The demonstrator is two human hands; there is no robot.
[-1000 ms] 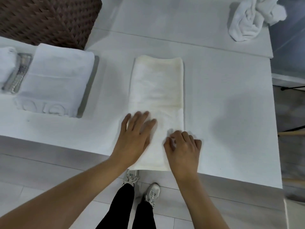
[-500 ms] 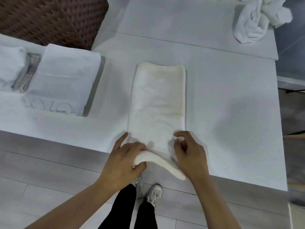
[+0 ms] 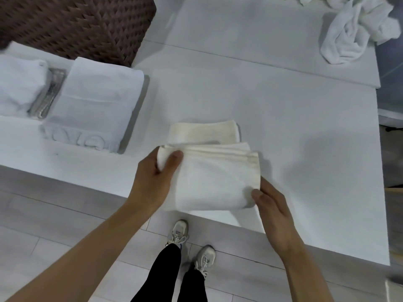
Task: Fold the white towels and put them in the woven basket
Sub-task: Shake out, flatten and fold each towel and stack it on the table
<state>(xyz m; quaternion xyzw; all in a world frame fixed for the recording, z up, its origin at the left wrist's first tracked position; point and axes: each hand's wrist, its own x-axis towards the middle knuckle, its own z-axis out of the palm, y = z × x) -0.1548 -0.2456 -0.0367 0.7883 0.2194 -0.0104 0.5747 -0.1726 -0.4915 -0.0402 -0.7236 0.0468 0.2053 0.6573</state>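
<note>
Left hand (image 3: 156, 171) and right hand (image 3: 269, 203) grasp a folded white towel (image 3: 211, 182) on the worktop (image 3: 305, 127); woven basket (image 3: 82, 25) stands far left, contents unseen.

On the surface (image 3: 283, 105), the basket (image 3: 82, 25) sits at ten o'clock, stacked towels (image 3: 96, 101) before it, crumpled towels (image 3: 357, 33) at two o'clock.
</note>
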